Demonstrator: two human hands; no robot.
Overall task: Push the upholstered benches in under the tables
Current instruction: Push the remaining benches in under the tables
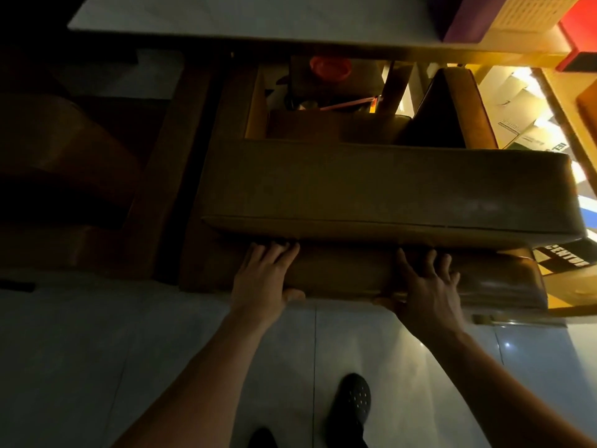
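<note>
- Two hands grip the bench (pixel 355 276) at lower centre: left hand (pixel 263 279) and right hand (pixel 426 286), fingers on top, thumbs under its near edge.
- The table (pixel 226 21) sits along the top; the bench looks only partly under, so pushing remains.

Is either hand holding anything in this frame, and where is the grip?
Both hands grip the lower bench along its near edge: left hand towards its left, right hand right of centre, fingers on top, thumbs underneath the edge.
</note>
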